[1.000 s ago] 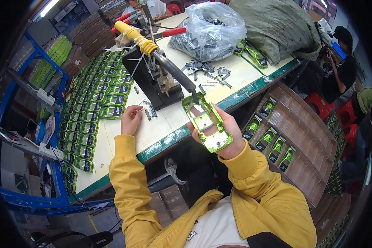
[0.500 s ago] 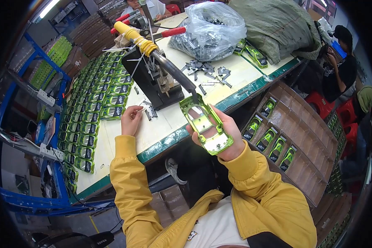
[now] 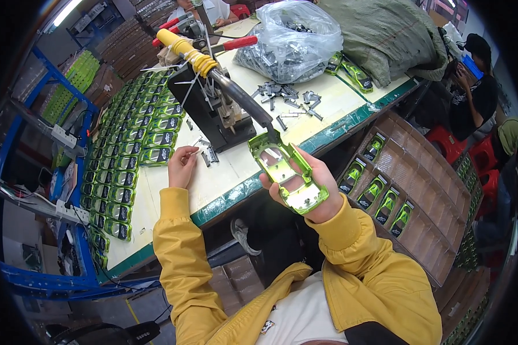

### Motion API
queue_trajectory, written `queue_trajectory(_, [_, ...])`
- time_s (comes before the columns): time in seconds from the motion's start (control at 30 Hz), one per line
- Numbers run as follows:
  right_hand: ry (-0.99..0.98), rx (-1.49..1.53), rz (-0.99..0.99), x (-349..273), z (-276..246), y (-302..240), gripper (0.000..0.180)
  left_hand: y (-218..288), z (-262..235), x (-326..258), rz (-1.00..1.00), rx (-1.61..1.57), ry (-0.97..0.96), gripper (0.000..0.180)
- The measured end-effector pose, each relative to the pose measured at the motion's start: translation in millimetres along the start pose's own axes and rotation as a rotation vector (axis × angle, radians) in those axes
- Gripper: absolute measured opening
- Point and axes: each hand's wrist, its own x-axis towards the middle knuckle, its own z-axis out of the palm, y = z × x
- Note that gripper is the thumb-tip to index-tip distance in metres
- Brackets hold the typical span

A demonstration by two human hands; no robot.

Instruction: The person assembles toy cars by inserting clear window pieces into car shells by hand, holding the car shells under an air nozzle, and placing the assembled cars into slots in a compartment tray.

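In my right hand (image 3: 322, 198) is a shiny green toy car body shell (image 3: 296, 197), its hollow inside facing up. The shell's far end sits just under the tip of the press's long lever (image 3: 244, 99), which has a yellow grip. My left hand (image 3: 182, 167) rests on the table's near side, fingers pinched together; whatever may be between them is too small to make out. Beside those fingertips lie a few small grey pins (image 3: 211, 155), near the foot of the black hand press (image 3: 224, 135).
Rows of green car shells (image 3: 138, 135) cover the table's left side. Loose grey pins (image 3: 282, 95) lie beyond the press, before a clear bag (image 3: 290, 49) of them and a green sack (image 3: 385, 40). At right stands a divided brown tray (image 3: 426, 195) with several shells. Other people sit farther off.
My right hand has shifted the car shell slightly and turned it a little, so its side edge shows more. My left hand stays in nearly the same place.
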Motion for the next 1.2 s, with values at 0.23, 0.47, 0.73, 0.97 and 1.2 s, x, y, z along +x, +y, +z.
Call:
queue_trajectory(0.23, [0.041,-0.02,-0.039,-0.5,3.0,3.7,0.034,1.2,0.2,-1.3,-0.008,-0.018,-0.002,0.015])
queue_trajectory(0.47, [0.049,-0.055,-0.066,0.6,4.5,4.4,0.034,1.4,-1.8,-0.7,0.015,-0.009,0.001,0.015])
queue_trajectory(0.73, [0.045,-0.06,-0.063,-0.8,4.1,3.3,0.035,-0.9,-0.7,-1.0,-0.014,-0.02,-0.005,0.015])
queue_trajectory(0.97, [0.041,-0.048,-0.065,-1.5,1.9,0.6,0.034,1.6,-1.1,-1.0,-0.028,-0.048,-0.012,0.016])
queue_trajectory(1.2, [0.038,-0.032,-0.057,-2.7,4.0,1.1,0.034,-2.4,-1.3,-0.9,-0.008,-0.026,-0.002,0.015])
